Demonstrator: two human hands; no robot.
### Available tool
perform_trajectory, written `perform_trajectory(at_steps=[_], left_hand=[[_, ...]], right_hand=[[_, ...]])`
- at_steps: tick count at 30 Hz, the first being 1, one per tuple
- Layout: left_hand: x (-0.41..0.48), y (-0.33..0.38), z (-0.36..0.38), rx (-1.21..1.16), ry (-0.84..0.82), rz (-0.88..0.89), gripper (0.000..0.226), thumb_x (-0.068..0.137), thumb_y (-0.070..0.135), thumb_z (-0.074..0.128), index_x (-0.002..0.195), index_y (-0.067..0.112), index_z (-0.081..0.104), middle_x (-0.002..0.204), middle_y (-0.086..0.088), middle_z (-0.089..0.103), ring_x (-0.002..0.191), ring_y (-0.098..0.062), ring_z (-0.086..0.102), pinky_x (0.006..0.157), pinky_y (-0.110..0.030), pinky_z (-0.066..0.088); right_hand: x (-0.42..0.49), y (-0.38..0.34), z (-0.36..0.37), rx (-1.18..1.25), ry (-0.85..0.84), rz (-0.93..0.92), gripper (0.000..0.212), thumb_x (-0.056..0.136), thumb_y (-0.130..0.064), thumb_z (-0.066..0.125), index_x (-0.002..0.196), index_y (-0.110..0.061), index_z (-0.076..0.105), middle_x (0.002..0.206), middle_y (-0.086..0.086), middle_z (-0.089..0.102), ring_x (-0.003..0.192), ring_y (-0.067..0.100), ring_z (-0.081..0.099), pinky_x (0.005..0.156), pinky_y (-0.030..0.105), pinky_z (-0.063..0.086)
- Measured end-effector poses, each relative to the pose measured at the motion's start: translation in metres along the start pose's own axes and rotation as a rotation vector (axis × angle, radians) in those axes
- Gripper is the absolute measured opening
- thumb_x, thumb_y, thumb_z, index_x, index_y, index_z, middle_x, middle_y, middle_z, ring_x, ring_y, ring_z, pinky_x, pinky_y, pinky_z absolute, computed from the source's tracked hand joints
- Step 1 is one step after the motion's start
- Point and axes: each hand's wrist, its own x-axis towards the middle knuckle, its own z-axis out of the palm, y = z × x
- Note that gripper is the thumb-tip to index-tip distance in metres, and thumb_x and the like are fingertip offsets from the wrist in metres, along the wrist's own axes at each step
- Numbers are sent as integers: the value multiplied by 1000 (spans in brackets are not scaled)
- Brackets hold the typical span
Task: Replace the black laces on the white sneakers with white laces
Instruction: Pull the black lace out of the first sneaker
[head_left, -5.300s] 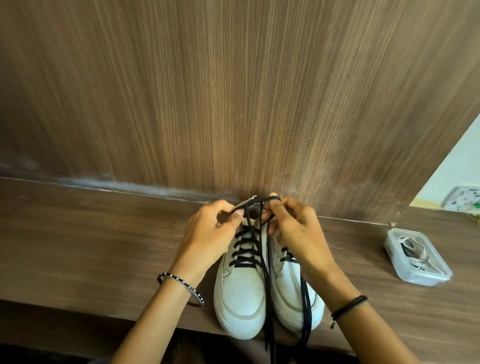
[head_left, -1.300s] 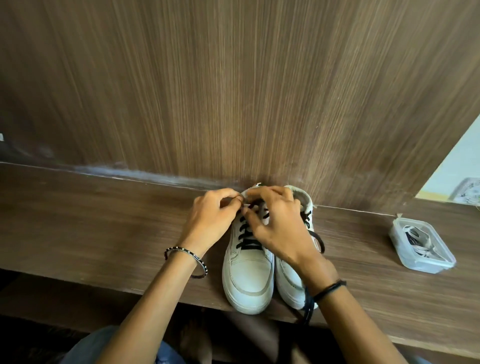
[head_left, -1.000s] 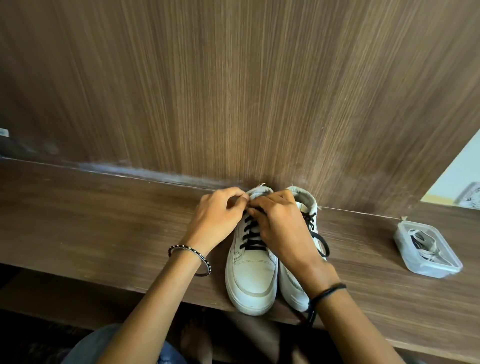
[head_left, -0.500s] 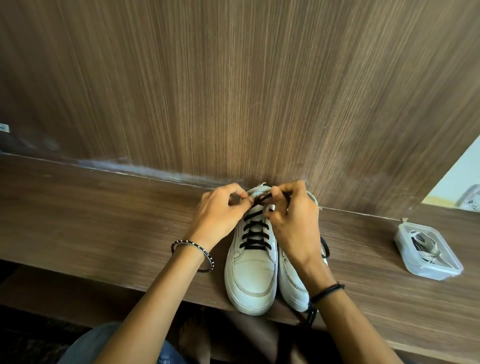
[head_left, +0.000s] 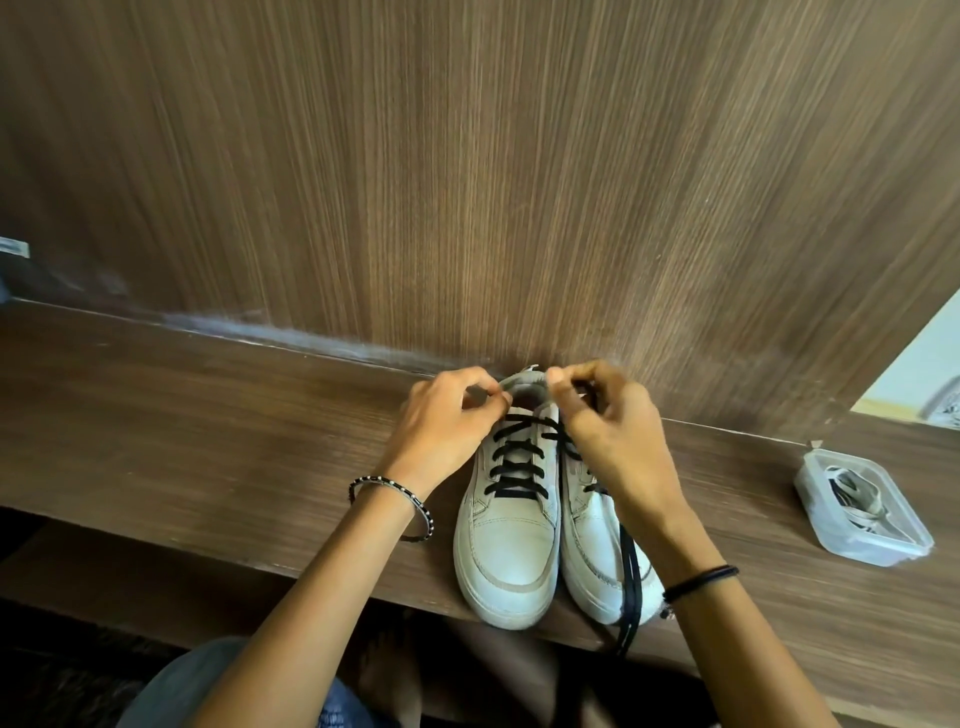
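Now unlacing: my left hand (head_left: 447, 426) pinches the sneaker collar (head_left: 524, 381), my right hand (head_left: 613, 434) pinches the black lace (head_left: 514, 462) to pull out next.

The left sneaker (head_left: 511, 551) and right sneaker (head_left: 592, 566) are standing side by side on the desk (head_left: 208, 441), toes reaching over its near edge. The left hand (head_left: 441, 423) is pinching the left sneaker's top edge. The right hand (head_left: 615, 441) is curling its fingers (head_left: 566, 382) round the black lace (head_left: 514, 467). A loose lace (head_left: 629, 587) is hanging past the right sneaker's toe. A clear tub (head_left: 883, 545) holding laces is sitting well to the right.
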Motion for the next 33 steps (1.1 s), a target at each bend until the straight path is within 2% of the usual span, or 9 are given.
perform_trajectory(at_steps=[4,6,11,17,19,22,25,27,33], left_hand=[[1,-3,1,-20,1,-4,13,92,46,66,93,36,73,85,11,73,87,-13,69,84,-41,57],[2,-4,2,-21,3,-1,14,91,48,66,92,36,73,83,11,74,87,-13,69,85,-42,57],[2,-3,1,-23,0,-4,15,92,48,66,93,35,74,87,9,73,90,-13,68,86,-41,56],[0,-1,-1,-14,5,-10,15,94,43,64,96,33,74,85,12,69,93,-13,64,73,-29,46],[1,-1,-1,-25,-3,-12,15,94,44,64,96,34,75,89,11,70,96,-14,63,78,-32,50],[1,0,-3,-43,-15,-16,14,94,42,65,94,33,75,89,12,69,97,-14,62,81,-34,52],[1,0,-3,-37,-17,-3,13,93,40,65,93,32,75,92,11,72,97,-15,65,83,-36,54],[1,-1,-2,-27,-10,0,13,93,40,65,92,32,75,87,13,72,95,-15,65,81,-35,54],[2,0,-4,-21,-9,-3,14,93,42,66,94,33,75,78,14,69,88,-11,66,69,-28,48]], right_hand=[[-3,8,10,-497,-162,-231,16,95,-31,69,109,-25,74,100,-6,59,86,5,59,76,11,45],[-3,14,14,-653,-178,-287,17,98,-31,65,109,-23,75,103,-3,52,88,15,59,79,31,54],[-4,16,20,-595,-32,-251,17,101,-30,59,93,-17,68,100,-6,48,77,18,57,66,46,54],[-5,11,19,-144,193,-137,16,102,-26,60,91,-15,66,100,-2,54,85,4,58,78,26,53],[-6,6,18,183,222,-34,18,104,-22,58,92,-9,62,99,6,62,75,1,61,67,16,51],[-4,-3,16,806,230,112,22,107,-9,47,87,-9,54,80,5,65,75,12,69,72,25,58],[6,-7,3,1285,223,230,29,108,-5,37,81,-11,47,79,3,52,54,8,46,56,20,47],[9,-6,-6,1112,166,228,30,109,-9,37,81,-13,47,79,1,49,52,6,37,50,17,36],[-8,1,1,-437,-141,-272,16,97,-39,67,102,-25,73,97,-9,63,79,0,60,70,13,47]])
